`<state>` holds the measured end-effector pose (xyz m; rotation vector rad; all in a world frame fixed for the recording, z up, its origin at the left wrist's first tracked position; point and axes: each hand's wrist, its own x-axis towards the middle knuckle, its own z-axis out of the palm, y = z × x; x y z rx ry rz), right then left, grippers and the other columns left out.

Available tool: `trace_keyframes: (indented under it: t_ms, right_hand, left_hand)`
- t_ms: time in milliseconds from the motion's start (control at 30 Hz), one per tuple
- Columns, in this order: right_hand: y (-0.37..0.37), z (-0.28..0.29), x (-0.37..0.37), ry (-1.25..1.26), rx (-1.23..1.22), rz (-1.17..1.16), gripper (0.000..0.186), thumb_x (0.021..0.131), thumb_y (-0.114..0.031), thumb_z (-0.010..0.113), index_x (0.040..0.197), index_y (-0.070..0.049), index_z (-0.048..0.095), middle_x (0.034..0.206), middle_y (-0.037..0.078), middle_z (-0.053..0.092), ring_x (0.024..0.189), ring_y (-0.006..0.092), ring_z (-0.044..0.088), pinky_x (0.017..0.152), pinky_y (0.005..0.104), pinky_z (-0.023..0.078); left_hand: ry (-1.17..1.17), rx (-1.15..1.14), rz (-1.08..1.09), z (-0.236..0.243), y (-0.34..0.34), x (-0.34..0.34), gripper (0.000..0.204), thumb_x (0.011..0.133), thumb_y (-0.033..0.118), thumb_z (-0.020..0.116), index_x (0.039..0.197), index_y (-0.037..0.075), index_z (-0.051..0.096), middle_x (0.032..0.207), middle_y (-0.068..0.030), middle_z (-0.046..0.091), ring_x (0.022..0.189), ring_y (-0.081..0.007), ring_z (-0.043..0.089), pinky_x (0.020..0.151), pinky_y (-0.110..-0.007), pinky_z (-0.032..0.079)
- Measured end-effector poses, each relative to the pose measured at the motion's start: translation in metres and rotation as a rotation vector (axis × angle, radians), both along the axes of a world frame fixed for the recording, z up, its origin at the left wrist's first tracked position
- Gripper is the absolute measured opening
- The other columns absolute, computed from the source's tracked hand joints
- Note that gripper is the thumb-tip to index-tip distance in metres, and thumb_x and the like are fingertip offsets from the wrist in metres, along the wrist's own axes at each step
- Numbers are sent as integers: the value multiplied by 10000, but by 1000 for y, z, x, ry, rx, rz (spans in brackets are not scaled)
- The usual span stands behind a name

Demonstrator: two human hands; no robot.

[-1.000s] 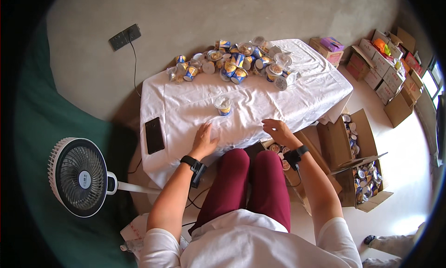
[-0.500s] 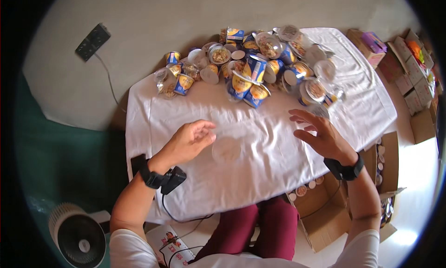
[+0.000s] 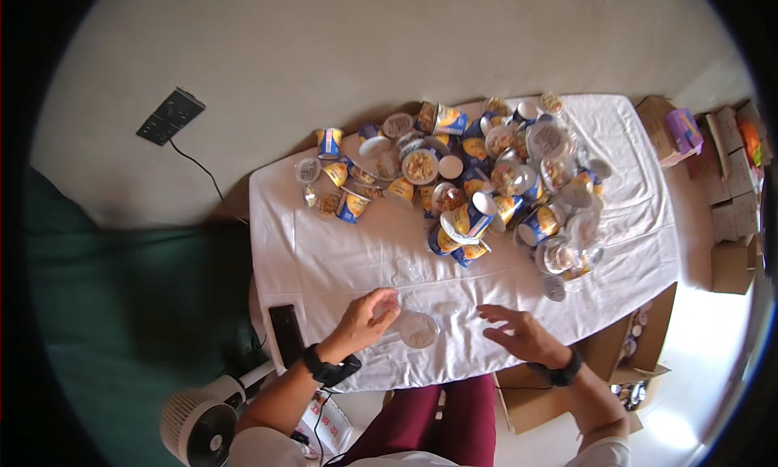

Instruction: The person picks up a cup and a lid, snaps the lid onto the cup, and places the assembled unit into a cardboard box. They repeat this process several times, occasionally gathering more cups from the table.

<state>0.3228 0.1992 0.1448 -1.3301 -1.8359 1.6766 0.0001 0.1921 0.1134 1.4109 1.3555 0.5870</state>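
Observation:
My left hand (image 3: 372,318) is above the white cloth near the table's front edge. Its fingers are loosely curled and apart, with nothing visible in them. Just right of it lies a round, clear plastic piece (image 3: 419,330), like a shallow cup or lid. Another clear plastic piece (image 3: 409,269) lies farther back. To the right, my right hand (image 3: 523,335) hovers with thumb and fingers spread, holding nothing. Beyond both hands spreads a heap of blue-and-yellow paper cups (image 3: 352,205) and clear tubs (image 3: 421,166) of mixed dry food, some tipped over.
A dark phone-like slab (image 3: 285,335) lies at the table's left edge, above a fan (image 3: 199,426). Open cardboard boxes (image 3: 531,402) with cups stand below the table's right side. More boxes (image 3: 733,256) are stacked farther right. A power strip (image 3: 171,115) hangs on the wall.
My hands have come closer together, and the right one has moved left and toward me, away from the heap. The whole view has shifted, so the table appears lower.

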Motion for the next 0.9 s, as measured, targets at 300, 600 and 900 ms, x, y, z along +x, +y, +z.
trace_keyframes:
  t_ms: [300,600,900]
  right_hand:
    - [-69,-27,6,93,-171,-278,283,890,-146,608,1134,-3,608,975,104,675,835,115,617,715,276,504]
    - [-74,20,26,71,-339,-247,226,901,-96,553,1090,20,595,1059,170,632,902,217,646,795,291,519]
    - [152,83,-74,-37,250,-188,293,858,-105,633,1131,-21,565,1039,175,650,923,335,647,734,367,514]
  left_hand:
    - [87,-166,185,-10,-79,29,265,853,115,640,1096,28,580,903,-99,668,797,-173,650,709,-289,519]
    - [-70,-165,392,36,-69,2,280,882,165,620,1132,46,576,877,-59,649,752,-106,610,670,-243,501]
    - [37,196,440,34,133,-59,282,863,171,630,1090,10,580,924,-121,631,841,-193,619,714,-297,501]
